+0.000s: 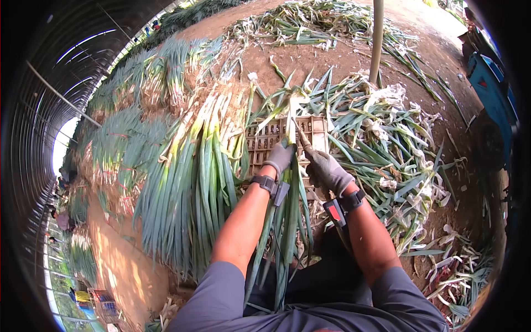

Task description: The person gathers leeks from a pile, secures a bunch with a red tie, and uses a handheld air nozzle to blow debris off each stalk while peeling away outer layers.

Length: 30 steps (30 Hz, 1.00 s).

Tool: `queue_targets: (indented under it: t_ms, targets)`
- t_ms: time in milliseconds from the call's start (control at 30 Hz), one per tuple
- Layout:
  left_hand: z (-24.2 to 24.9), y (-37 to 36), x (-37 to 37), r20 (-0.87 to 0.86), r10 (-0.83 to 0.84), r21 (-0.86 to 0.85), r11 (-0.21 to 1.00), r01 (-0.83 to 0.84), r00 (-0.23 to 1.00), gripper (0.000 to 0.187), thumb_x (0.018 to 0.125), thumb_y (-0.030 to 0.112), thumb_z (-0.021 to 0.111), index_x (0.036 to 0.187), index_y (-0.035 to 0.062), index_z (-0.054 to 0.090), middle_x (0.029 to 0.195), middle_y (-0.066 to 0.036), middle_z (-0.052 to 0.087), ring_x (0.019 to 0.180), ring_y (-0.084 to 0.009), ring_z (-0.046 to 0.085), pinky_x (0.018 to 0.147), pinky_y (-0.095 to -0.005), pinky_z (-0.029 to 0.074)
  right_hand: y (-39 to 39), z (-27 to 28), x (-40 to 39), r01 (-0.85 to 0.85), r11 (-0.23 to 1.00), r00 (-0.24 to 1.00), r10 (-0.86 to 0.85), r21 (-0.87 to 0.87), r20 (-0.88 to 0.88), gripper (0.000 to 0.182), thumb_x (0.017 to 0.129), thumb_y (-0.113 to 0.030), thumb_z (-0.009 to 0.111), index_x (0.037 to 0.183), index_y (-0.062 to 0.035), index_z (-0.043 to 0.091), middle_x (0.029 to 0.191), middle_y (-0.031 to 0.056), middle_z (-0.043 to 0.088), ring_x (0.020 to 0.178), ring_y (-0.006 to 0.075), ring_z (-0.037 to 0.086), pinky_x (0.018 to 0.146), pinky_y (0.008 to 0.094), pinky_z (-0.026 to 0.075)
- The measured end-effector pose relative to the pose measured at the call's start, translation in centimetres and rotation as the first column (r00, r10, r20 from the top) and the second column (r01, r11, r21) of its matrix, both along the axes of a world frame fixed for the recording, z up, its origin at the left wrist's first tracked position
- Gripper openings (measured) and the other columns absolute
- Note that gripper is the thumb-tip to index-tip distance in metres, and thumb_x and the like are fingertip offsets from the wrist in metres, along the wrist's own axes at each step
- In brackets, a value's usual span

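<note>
My left hand (280,158), in a grey glove, is closed round a long green onion (291,124). The onion's pale base points away from me over a beige plastic crate (260,145), while its green leaves hang back toward my lap. In my gloved right hand (329,172) is a knife (305,141), gripped by its handle. The narrow blade points forward and lies close beside the onion's white stem. Left of my left arm lies a thick pile of untrimmed green onions (191,166), their roots pointing away from me.
Stripped leaves (381,149) are heaped on the right, with another leaf heap (310,22) farther off. A pole (377,44) rises beyond the crate. Tied onion bundles (116,138) cover the ground at left. A blue machine (492,83) stands at far right.
</note>
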State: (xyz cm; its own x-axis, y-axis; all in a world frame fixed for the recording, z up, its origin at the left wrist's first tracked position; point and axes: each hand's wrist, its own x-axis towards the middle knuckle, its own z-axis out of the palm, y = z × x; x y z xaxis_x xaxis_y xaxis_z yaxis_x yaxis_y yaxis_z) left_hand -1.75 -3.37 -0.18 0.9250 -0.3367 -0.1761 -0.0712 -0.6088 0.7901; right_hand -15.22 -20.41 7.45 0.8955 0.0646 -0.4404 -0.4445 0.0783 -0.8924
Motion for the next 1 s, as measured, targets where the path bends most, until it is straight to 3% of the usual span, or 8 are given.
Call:
queue_targets:
  t_ms: [200,300,567,700,767,833,900,1000]
  targets:
    - [3.6,-0.2,-4.2,-0.001,0.032,0.649,0.760,-0.023,0.999,0.093,0.080,0.069,0.065,0.157,0.0290,0.029,0.152,-0.022,0.041,0.132,-0.0428,0.052,0.104,-0.0511,0.046,-0.1,-0.3,0.1,0.087,0.995,0.996,-0.087,0.045,-0.002,0.065,0.096,-0.067,0.049,0.109,-0.0034,0.057,0.080,0.0101,0.060,0.049,0.0158,0.055,0.035,0.0314,0.040]
    - [0.0,-0.1,-5.0,0.065,0.052,0.623,0.778,-0.082,0.996,0.100,0.081,0.067,0.066,0.158,0.0160,0.025,0.146,-0.024,0.046,0.129,-0.0394,0.056,0.100,-0.0488,0.049,0.3,0.6,-0.1,0.059,0.998,0.998,-0.060,-0.038,-0.012,0.060,0.098,-0.066,0.047,0.087,-0.0074,0.056,0.067,0.0044,0.057,0.047,0.0129,0.054,0.038,0.0278,0.041]
    - [-2.5,-2.6,-4.2,0.041,0.010,0.614,0.789,-0.033,0.999,0.101,0.088,0.054,0.064,0.159,0.0038,0.013,0.132,-0.027,0.060,0.114,-0.0387,0.066,0.096,-0.0487,0.052,0.9,-0.8,0.6,0.058,0.994,0.998,-0.061,0.089,0.030,0.043,0.103,-0.049,0.051,0.101,-0.0064,0.058,0.068,0.0030,0.055,0.051,0.0136,0.053,0.045,0.0296,0.043]
    - [6.7,2.3,-6.0,0.098,0.015,0.385,0.921,-0.052,0.995,0.051,0.092,0.047,0.060,0.127,0.0112,0.066,0.119,-0.019,0.069,0.107,-0.0366,0.068,0.093,-0.0463,0.054,1.5,0.8,0.0,0.008,0.993,0.999,-0.013,0.121,0.042,0.044,0.102,-0.048,0.053,0.112,-0.0053,0.059,0.069,0.0029,0.056,0.052,0.0156,0.056,0.047,0.0307,0.045]
    - [5.7,8.2,-4.4,0.564,0.141,0.045,0.978,-0.202,0.814,0.039,0.092,0.040,0.061,0.118,0.0124,0.070,0.114,-0.020,0.069,0.096,-0.0379,0.069,0.083,-0.0459,0.056,1.4,-0.5,0.6,0.014,0.976,1.000,-0.013,0.218,-0.006,0.047,0.102,-0.047,0.055,0.120,-0.0039,0.057,0.076,0.0073,0.061,0.060,0.0199,0.065,0.055,0.0333,0.054]
    - [10.4,13.8,-3.0,0.537,0.284,0.331,0.795,-0.508,0.794,0.036,0.092,0.038,0.061,0.112,0.0091,0.069,0.113,-0.020,0.070,0.097,-0.0381,0.069,0.082,-0.0483,0.056,2.1,0.7,0.3,0.022,0.978,0.999,-0.031,0.209,0.036,0.049,0.098,-0.051,0.055,0.112,-0.0046,0.056,0.082,0.0106,0.062,0.062,0.0222,0.066,0.055,0.0328,0.053]
    - [11.5,19.8,-1.4,0.729,0.287,0.163,0.810,-0.564,0.622,0.036,0.091,0.037,0.062,0.113,0.0093,0.068,0.112,-0.020,0.069,0.097,-0.0365,0.069,0.082,-0.0491,0.055,2.4,1.1,0.3,-0.013,0.969,0.999,0.005,0.248,0.034,0.050,0.099,-0.050,0.056,0.117,-0.0034,0.056,0.089,0.0120,0.064,0.068,0.0228,0.068,0.060,0.0335,0.056]
    - [12.0,26.1,0.5,0.650,0.192,0.586,0.489,-0.646,0.735,0.040,0.091,0.037,0.063,0.123,0.0128,0.066,0.122,-0.017,0.065,0.108,-0.0351,0.065,0.092,-0.0474,0.052,2.8,0.8,0.5,-0.096,0.958,0.993,0.075,0.271,0.088,0.050,0.100,-0.049,0.055,0.118,-0.0021,0.056,0.091,0.0118,0.066,0.069,0.0222,0.070,0.061,0.0331,0.059]
